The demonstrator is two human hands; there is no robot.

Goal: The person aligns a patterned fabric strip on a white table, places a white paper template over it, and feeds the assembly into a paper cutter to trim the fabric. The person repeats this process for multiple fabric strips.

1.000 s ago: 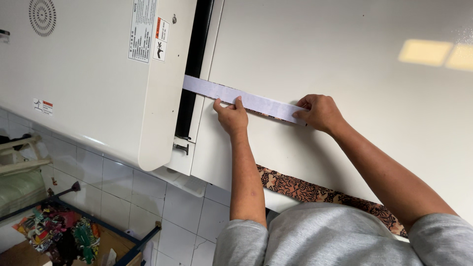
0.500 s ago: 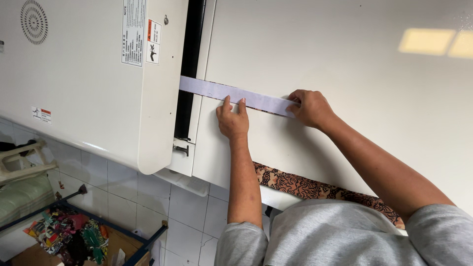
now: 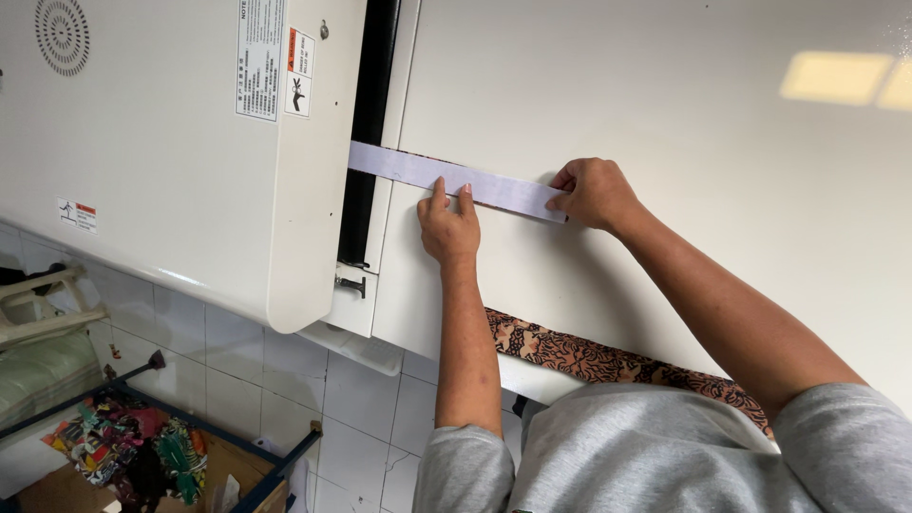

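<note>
Nearest the grey-sleeved body, the left hand (image 3: pixel 449 225) presses flat fingers on the long pale lilac fabric strip (image 3: pixel 456 179) lying across the white counter (image 3: pixel 684 123). Beyond, the right hand (image 3: pixel 591 193) pinches its end, so even tension should keep it straight entering the white machine's black slot (image 3: pixel 370 133).

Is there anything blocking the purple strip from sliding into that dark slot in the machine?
Nothing visible blocks it. The purple strip lies flat on the white table, one end already at the dark slot. The left hand and right hand press on it.
</note>
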